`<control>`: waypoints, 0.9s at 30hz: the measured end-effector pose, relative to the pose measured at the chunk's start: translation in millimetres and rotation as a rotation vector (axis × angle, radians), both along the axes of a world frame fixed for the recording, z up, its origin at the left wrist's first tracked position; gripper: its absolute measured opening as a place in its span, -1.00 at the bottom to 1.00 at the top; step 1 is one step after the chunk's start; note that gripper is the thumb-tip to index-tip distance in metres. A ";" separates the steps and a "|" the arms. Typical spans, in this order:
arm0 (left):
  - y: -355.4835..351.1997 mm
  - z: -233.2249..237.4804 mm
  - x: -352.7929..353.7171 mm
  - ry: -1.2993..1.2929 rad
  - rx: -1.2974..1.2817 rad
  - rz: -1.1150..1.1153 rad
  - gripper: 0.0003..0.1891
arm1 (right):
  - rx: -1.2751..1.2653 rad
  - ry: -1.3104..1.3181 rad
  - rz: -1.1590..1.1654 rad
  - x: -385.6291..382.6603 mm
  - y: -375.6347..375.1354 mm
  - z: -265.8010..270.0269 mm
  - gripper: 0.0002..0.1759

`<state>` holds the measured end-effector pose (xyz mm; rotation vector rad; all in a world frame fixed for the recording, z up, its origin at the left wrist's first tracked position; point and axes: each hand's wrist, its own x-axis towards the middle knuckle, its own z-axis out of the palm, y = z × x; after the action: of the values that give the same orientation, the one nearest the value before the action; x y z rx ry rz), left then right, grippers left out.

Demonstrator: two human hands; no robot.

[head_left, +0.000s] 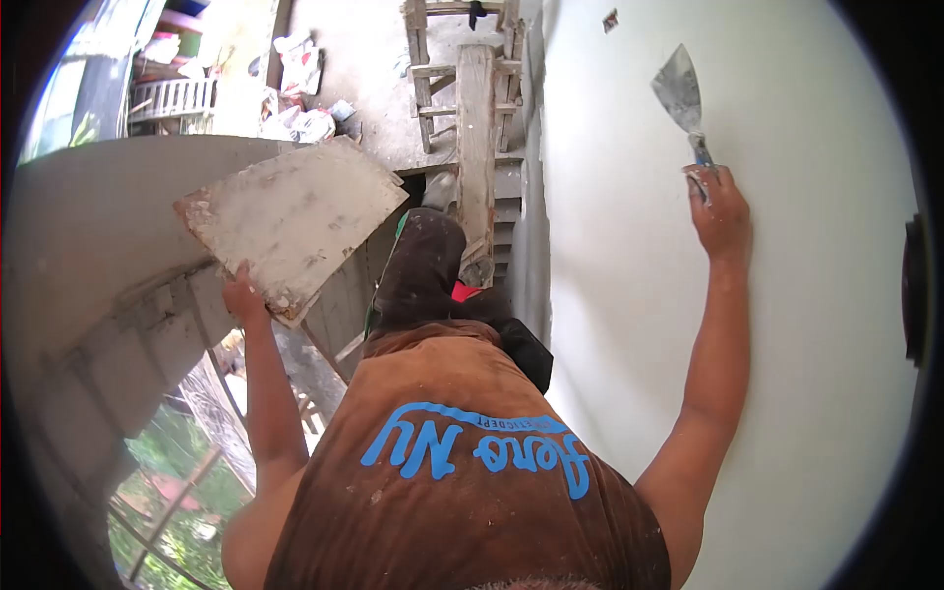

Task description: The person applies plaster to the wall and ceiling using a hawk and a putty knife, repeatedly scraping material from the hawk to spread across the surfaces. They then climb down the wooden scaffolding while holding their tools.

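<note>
My right hand (723, 211) is closed round the handle of a putty knife (680, 90), whose wide, stained blade points up and lies close to the pale wall (816, 324). On the other side, my left hand (244, 298) grips the near edge of a flat, whitish board (295, 211) with worn, chipped edges and smears on its face. The thumb shows on top of the board; the other fingers are partly hidden.
A long wooden plank (476, 147) runs ahead beside my legs, toward a wooden trestle (421, 79). Steps (505, 211) lie below it. A curved low wall (88, 206) and metal bars stand at left. Bags and litter (298, 123) lie at the upper left.
</note>
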<state>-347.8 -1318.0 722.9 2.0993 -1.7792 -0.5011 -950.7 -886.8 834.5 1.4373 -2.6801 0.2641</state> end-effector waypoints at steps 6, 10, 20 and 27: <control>-22.9 5.7 -90.4 0.022 0.081 0.169 -0.42 | 0.465 0.257 -0.005 -74.5 -59.9 37.8 -0.82; -42.7 19.4 -46.9 -0.068 -0.008 0.008 -0.42 | 0.558 0.240 -0.096 42.4 -61.1 145.8 -0.67; -76.6 67.0 -124.4 0.007 0.126 0.209 -0.49 | 0.307 -0.065 -0.023 -39.1 -105.7 86.6 -0.77; -91.4 69.3 -111.1 0.123 0.011 0.136 -0.61 | 0.117 -0.222 0.175 -137.8 -247.6 16.0 -0.80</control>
<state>-458.9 -1409.4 792.2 2.1298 -1.5577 -0.5898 -1088.5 -1134.4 850.5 1.7805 -2.7834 0.3010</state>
